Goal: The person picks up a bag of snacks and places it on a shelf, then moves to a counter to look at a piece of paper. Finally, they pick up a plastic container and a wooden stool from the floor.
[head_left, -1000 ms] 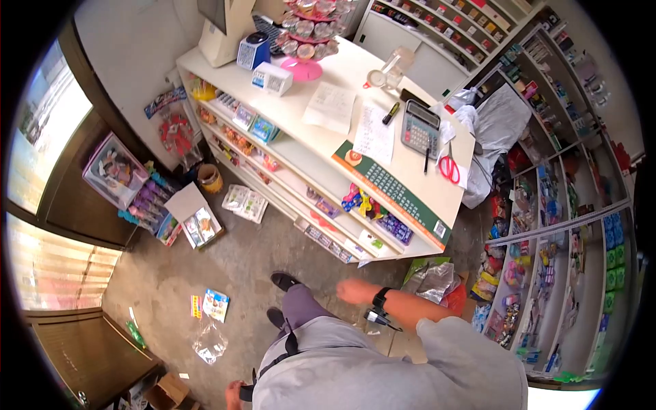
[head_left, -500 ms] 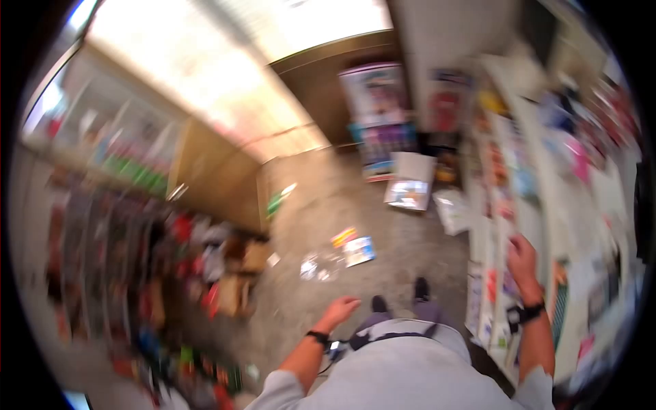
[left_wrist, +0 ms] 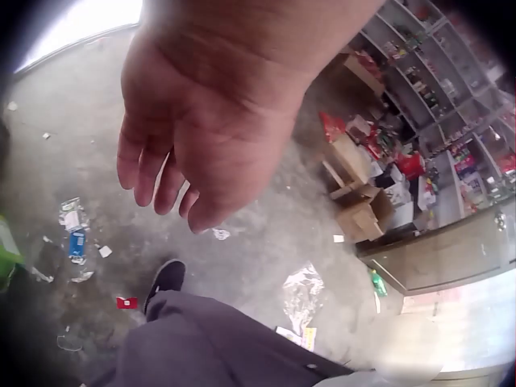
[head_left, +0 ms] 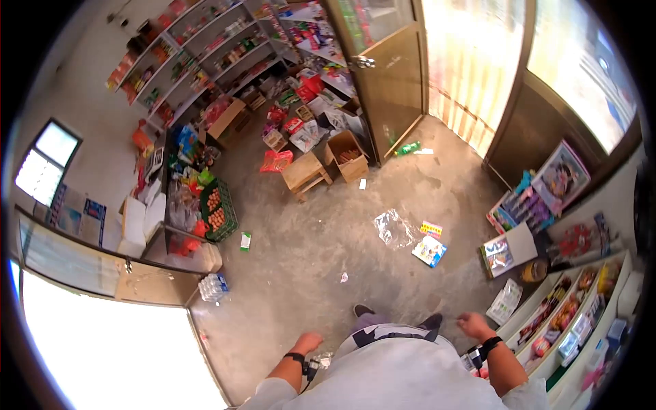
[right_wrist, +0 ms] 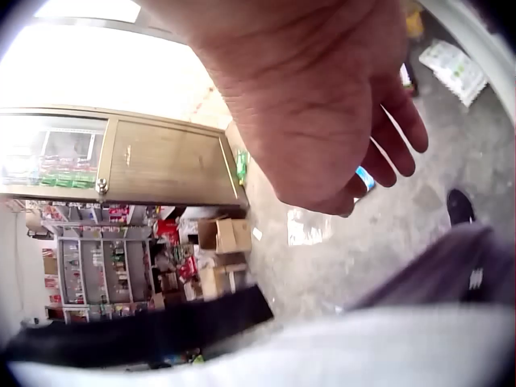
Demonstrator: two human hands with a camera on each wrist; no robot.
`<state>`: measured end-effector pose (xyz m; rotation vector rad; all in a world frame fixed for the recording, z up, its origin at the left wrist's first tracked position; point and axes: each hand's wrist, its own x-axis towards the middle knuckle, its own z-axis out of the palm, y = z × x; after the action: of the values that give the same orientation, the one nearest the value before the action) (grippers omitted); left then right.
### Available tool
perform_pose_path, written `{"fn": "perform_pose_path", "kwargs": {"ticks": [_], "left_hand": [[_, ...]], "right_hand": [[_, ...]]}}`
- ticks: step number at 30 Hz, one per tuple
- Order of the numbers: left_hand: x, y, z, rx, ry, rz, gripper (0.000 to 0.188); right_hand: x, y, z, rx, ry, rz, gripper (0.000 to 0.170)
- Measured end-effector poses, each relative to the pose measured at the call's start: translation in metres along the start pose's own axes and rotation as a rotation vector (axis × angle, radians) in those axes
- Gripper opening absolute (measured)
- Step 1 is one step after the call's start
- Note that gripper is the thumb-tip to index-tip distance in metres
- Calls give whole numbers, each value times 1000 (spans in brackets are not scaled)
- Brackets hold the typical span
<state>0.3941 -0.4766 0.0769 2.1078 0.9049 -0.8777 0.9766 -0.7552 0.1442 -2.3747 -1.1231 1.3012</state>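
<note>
My left hand (head_left: 309,342) hangs in the air at the left of the body in the head view, holding nothing. In the left wrist view the left hand (left_wrist: 205,121) shows its palm, with loose, slightly spread fingers above the floor. On the other side my right hand (head_left: 475,326) is held out near the low shelves (head_left: 547,307), apart from them. The right wrist view shows the right hand (right_wrist: 322,113) empty, its fingers relaxed. Ahead on the floor lie a blue and white packet (head_left: 429,251) and a clear plastic wrapper (head_left: 394,229).
A green crate of eggs (head_left: 220,210) stands at the left, with a bottle pack (head_left: 213,288) below it. A wooden stool (head_left: 305,173) and a cardboard box (head_left: 346,156) stand by the brown door (head_left: 393,85). An open white box (head_left: 509,249) lies at the right.
The view has swung from the counter, past the doorway, to the shop's other side. Both hands now hang beside the body; the right has come down from in front of the shelves.
</note>
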Motion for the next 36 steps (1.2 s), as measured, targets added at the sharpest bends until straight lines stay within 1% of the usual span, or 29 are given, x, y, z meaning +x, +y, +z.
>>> {"fn": "perform_pose_path", "kwargs": {"ticks": [1,2,3,4,6,8,9,11,12,13,14,16,19,21,22,23,24,25,26,27,28,29,30,31,32,33,34,35,36], "left_hand": [[-2,-29,21,129,-74,85,18],[-15,-30,36,-471,5,-246,25],[-16,-36,38,-378,-98,-220,22],[-11,-43,32,-287,-198,-191,20],[-5,-63,19,-378,59,-36,20],[-1,-90,1,-501,238,21,24],[5,-104,-18,-578,292,6,28],[9,-132,-60,-759,364,-93,31],[10,-148,-79,-865,382,-177,31],[13,-166,-95,-971,396,-260,31],[15,-185,-111,-1029,418,-296,30],[17,-228,-137,-1145,446,-374,28],[26,-295,-141,-1065,544,-463,27],[39,-354,-112,-1148,460,-494,23],[32,-361,-121,-1158,363,-570,20],[21,-367,-135,-1163,266,-642,18],[6,-375,-134,-996,423,-369,15],[-7,-377,-163,-126,271,-153,27],[-8,-383,-174,-299,66,-308,39],[-16,-388,-193,-252,82,-265,39],[-21,-395,-211,-206,108,-220,38],[-22,-410,-230,-206,174,-106,37],[-21,-427,-249,-212,233,-132,35],[-13,-442,-270,-222,307,-157,33],[-4,-448,-294,-235,386,-185,31],[8,-454,-333,-648,308,-312,28],[21,-460,-374,-1041,289,-480,26],[44,-479,-357,-1218,489,-481,27],[61,-500,-352,-1388,685,-476,27]], "right_hand": [[16,0,-10,18,72,15,34],[25,-7,-24,106,148,76,31],[36,-2,-31,45,272,152,28],[48,8,-36,-116,358,136,23],[106,94,-2,151,540,270,17],[111,57,4,598,394,434,11],[114,42,17,785,264,389,9],[164,84,78,749,32,459,19],[178,57,109,711,-83,514,22],[142,-88,99,303,-42,462,21],[140,-158,105,191,-196,371,30],[197,-152,180,22,-199,40,36],[260,-251,146,-304,-378,-195,39],[321,-310,113,-467,-444,-298,34],[379,-295,121,-677,-442,-463,35],[413,-329,102,-681,-424,-306,36],[453,-358,86,-791,-461,-257,39],[505,-362,86,-842,-392,-255,42],[556,-364,87,-643,-250,-152,42],[582,-436,62,-741,-286,-28,41],[610,-500,45,-676,-235,-4,38],[653,-546,41,-734,-257,-158,37],[690,-593,40,-728,-206,-226,31],[729,-644,37,-1002,-277,-553,26],[744,-718,24,-1129,-245,-750,22],[781,-766,26,-1069,-196,-919,22],[853,-769,65,-720,28,-819,23],[800,-889,22,-606,-59,-749,26],[819,-939,27,-498,-64,-731,26]]}}
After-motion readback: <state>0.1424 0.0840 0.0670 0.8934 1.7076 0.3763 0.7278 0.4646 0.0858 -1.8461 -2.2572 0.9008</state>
